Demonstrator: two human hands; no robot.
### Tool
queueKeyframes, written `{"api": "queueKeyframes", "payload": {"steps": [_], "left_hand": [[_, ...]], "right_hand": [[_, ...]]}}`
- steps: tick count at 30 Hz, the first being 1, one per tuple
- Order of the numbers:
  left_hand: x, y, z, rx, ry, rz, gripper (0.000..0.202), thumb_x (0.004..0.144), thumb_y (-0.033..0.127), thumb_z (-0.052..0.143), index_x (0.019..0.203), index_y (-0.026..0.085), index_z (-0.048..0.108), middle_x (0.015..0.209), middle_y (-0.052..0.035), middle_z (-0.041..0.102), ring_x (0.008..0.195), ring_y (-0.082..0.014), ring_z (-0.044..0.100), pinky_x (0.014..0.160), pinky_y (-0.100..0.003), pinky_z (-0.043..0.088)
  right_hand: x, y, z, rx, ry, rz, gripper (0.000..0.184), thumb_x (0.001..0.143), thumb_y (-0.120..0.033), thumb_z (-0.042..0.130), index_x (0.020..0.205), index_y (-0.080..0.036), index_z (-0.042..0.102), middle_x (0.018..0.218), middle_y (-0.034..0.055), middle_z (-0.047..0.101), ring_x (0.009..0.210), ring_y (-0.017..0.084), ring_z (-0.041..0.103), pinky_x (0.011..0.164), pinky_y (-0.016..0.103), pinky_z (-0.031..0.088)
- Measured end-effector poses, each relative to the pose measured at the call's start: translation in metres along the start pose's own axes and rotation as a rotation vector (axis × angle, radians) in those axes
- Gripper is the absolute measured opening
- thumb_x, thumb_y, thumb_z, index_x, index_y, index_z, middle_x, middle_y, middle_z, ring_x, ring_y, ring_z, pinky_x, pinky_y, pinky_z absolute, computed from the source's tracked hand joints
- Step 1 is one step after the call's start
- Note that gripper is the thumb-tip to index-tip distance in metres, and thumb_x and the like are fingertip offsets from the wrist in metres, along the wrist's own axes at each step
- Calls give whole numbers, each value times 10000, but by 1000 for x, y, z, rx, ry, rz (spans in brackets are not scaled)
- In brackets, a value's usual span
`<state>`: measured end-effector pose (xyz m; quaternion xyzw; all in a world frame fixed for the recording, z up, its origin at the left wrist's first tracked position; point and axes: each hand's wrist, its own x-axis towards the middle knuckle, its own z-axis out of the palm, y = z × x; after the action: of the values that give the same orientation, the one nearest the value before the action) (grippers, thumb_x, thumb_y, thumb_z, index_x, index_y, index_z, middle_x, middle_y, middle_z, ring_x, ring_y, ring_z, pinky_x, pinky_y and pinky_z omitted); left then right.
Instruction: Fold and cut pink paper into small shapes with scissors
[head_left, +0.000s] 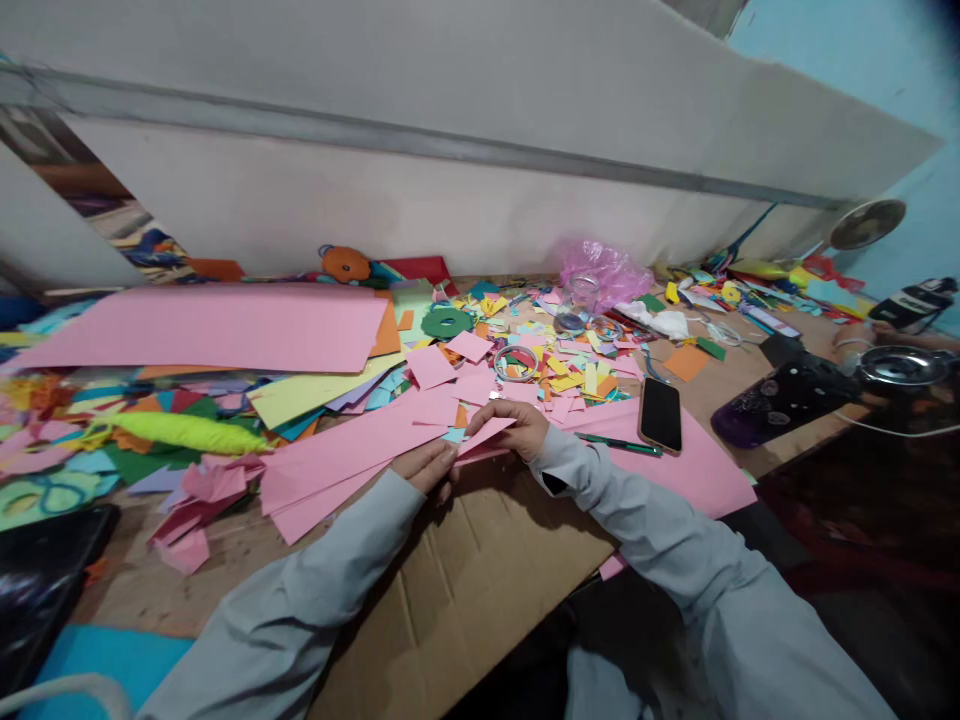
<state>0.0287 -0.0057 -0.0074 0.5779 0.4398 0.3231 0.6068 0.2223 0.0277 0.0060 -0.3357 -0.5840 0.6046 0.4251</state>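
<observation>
Between my two hands is a small piece of pink paper (pixel 487 437), raised over the far edge of a brown cardboard sheet (pixel 465 580). My left hand (pixel 429 466) pinches its left end, with the fingers pressed together. From above and the right, my right hand (pixel 521 425) curls its fingers around the other side. Long pink paper strips (pixel 352 460) lie just left of my hands. Beyond them are small cut pink squares (pixel 431 367) and a roll of tape (pixel 516 363).
A black phone (pixel 660 415) and a green pen (pixel 619 444) rest on pink paper at the right. Farther right lies a dark tumbler (pixel 780 395). Large pink sheets (pixel 225 325), a yellow-green paper roll (pixel 187 432) and colourful scraps cover the left. A white partition (pixel 450 210) rises behind.
</observation>
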Motion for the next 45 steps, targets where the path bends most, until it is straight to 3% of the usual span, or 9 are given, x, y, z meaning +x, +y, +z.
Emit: {"api": "queueKeyframes", "payload": {"steps": [5,9,12,18,23,26,33,45], "left_hand": [[3,-3,2,67,80,14,437,821,598,489,649,197,507,422,59,435,360,-90,366,399,-233,236],[7,-5,0,170,175,86,419,836,556,463,598,210,453,442,66,390,424,-99,339,447,-248,241],[8,-5,-2,245,191,114,409,821,563,474,604,216,452,470,70,396,453,-107,344,458,-247,258],[3,1,0,107,130,33,443,822,610,488,663,199,535,444,62,445,413,-102,388,426,-234,273],[-1,3,-3,-163,73,-72,441,827,591,522,708,172,594,445,26,541,402,-102,464,419,-220,332],[0,2,-6,-226,-8,-68,423,821,566,552,695,166,609,448,11,570,398,-104,479,420,-223,348],[4,-2,-10,-271,-114,-68,450,763,602,617,675,161,629,435,3,575,401,-117,490,436,-244,356],[3,5,-11,-234,-139,-88,446,700,590,697,642,157,605,489,6,578,417,-92,481,454,-227,319]], "right_hand": [[1,-2,-1,-85,7,-37,255,632,-285,770,839,-157,691,892,39,665,894,179,608,852,311,455],[-1,-9,-1,-122,-38,-28,393,589,-247,796,953,-174,666,1000,39,657,1006,193,589,931,331,423],[-3,-10,0,-128,0,-29,416,601,-286,801,974,-169,658,1013,40,647,1003,185,581,909,317,430],[-2,-3,2,-41,107,64,348,624,-361,789,876,-148,676,826,7,625,740,113,554,711,242,435],[0,-2,-1,-79,148,-19,322,624,-355,790,857,-156,691,845,15,630,790,124,546,738,245,421],[-1,-2,-1,-112,155,-34,326,637,-370,782,867,-157,693,794,6,611,710,111,509,665,234,409],[-3,-4,2,-70,142,-78,311,643,-365,790,864,-168,693,817,17,629,728,116,532,669,237,432],[-4,-6,3,-26,115,-66,337,634,-364,804,882,-163,698,833,17,625,735,109,536,672,229,436]]}}
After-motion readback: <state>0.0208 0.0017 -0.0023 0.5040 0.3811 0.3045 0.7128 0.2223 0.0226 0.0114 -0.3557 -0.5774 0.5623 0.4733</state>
